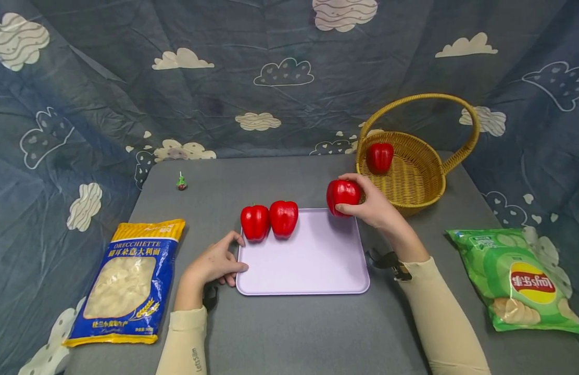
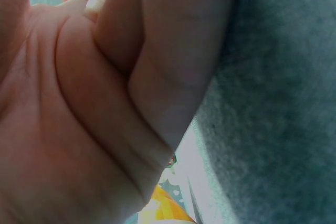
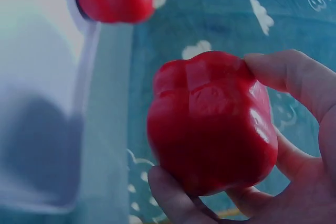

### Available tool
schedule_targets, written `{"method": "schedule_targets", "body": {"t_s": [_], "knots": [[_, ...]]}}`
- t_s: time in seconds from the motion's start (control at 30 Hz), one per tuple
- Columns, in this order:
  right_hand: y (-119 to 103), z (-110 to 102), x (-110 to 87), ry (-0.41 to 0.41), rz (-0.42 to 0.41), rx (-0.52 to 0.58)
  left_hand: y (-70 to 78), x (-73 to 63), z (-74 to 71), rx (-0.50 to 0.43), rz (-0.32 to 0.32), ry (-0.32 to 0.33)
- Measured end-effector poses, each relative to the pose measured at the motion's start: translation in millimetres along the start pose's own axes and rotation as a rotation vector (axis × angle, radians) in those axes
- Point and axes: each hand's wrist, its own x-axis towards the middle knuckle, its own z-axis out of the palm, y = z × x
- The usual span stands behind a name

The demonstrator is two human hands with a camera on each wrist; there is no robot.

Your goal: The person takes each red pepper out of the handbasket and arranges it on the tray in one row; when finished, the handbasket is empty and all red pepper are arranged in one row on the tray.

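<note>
My right hand (image 1: 371, 203) grips a red bell pepper (image 1: 342, 197) above the upper right corner of a pale lilac tray (image 1: 303, 265). In the right wrist view, thumb and fingers wrap the sides of this pepper (image 3: 212, 124). At the tray's left edge, my left hand (image 1: 214, 263) holds the rim, the thumb on top and some fingers lower down. Two more peppers, one on the left (image 1: 254, 223) and one beside it (image 1: 284, 219), lie at the tray's upper left. Another pepper (image 1: 380, 158) sits inside a wicker basket (image 1: 423, 192). The left wrist view is mostly filled by the palm.
A blue and yellow orecchiette bag (image 1: 125, 281) lies at the left, a green chip bag (image 1: 519, 281) at the right. Near the back left stands a tiny green figure (image 1: 181, 181). The basket's tall handle (image 1: 420, 97) arches up before a cloud-patterned cloth (image 1: 280, 120).
</note>
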Motion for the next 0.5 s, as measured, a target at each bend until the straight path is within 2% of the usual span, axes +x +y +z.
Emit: {"method": "schedule_targets", "body": {"t_s": [0.3,0.5], "knots": [[10,41,9.1,-0.055,-0.064,-0.118,-0.2,0.8,-0.4,-0.010,-0.003,-0.003],[13,59,10.1,-0.070,-0.092,-0.137,-1.6,1.6,-0.9,-0.014,0.021,-0.010]]}}
